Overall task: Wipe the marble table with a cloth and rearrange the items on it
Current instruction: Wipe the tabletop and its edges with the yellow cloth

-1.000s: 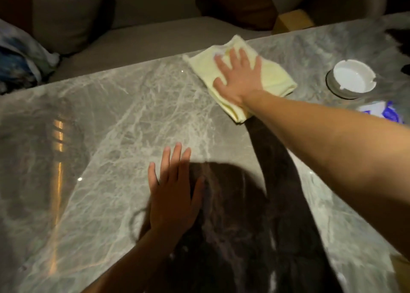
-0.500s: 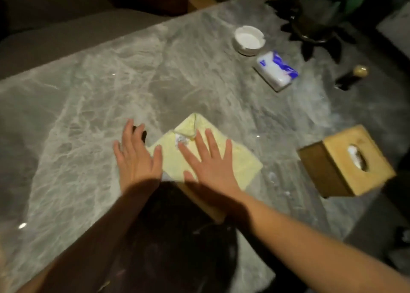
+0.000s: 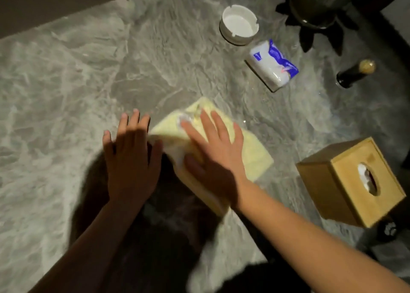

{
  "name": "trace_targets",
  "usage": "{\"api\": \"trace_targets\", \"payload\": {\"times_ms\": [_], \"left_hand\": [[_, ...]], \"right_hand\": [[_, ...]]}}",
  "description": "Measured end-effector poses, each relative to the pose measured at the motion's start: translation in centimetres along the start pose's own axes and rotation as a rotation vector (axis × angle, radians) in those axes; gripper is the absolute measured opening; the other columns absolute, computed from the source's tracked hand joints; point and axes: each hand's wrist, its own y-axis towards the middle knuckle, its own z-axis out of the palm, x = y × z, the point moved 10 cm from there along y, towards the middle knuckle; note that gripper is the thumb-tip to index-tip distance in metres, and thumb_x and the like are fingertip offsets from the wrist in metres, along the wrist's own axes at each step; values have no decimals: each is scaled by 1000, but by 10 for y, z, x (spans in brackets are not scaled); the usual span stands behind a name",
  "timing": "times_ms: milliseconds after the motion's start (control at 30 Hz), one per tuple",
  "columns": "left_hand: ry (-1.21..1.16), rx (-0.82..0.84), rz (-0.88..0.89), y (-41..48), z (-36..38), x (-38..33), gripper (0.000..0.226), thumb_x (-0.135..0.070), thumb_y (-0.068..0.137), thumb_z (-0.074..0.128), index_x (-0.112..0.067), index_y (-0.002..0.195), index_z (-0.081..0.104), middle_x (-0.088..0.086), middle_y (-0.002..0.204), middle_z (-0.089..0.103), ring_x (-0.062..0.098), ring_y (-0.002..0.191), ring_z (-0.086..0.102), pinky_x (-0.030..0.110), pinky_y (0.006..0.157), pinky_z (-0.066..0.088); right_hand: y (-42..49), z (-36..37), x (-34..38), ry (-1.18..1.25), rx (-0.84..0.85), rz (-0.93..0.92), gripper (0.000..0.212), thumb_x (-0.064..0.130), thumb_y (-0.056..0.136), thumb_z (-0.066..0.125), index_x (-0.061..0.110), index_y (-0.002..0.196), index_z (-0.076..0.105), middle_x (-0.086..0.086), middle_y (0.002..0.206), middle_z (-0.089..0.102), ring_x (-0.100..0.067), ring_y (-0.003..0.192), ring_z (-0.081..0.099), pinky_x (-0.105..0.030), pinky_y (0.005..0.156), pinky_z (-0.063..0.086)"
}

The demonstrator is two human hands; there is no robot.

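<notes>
Here, right hand (image 3: 213,157) (fingers spread) presses the cloth (image 3: 250,155); left hand (image 3: 131,161) flat beside.

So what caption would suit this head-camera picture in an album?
Right hand flat on a folded pale yellow cloth, left hand flat on the grey marble table.

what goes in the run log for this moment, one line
phase: wiping | right hand: flat on yellow cloth | left hand: flat on marble table

Dim room, warm low light. Grey upholstered sofa seat (image 3: 55,6) along far edge. Dark potted plant (image 3: 315,6) top right; floor in shadow.
</notes>
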Motion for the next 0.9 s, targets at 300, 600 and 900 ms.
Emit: {"api": "trace_targets", "payload": {"times_ms": [300, 600, 900], "left_hand": [[45, 10, -118, -3, -3, 9, 62, -46, 93, 27, -14, 146, 29, 4, 156, 26, 18, 145, 18, 48, 116, 16], [50, 13, -28, 8, 2, 11, 63, -49, 88, 37, -13, 139, 38, 6, 152, 32, 23, 143, 26, 51, 113, 18], [86, 93, -39, 3, 10, -2, 74, -53, 87, 36, -13, 147, 22, 9, 159, 12, 25, 147, 6, 54, 116, 3]], "right_hand": [[261, -24, 21, 12, -5, -130, 61, 57, 91, 27, 40, 150, 18, 0, 161, 10, -23, 148, 6, -56, 115, 4], [228, -24, 1, -56, -7, -146, 62, 56, 92, 23, 38, 151, 15, -2, 162, 9, -23, 149, 1, -59, 115, -1], [-36, -5, -46, -18, -6, 7, 64, 56, 88, 28, 36, 148, 27, -8, 157, 25, -28, 147, 16, -61, 110, 14]]}}
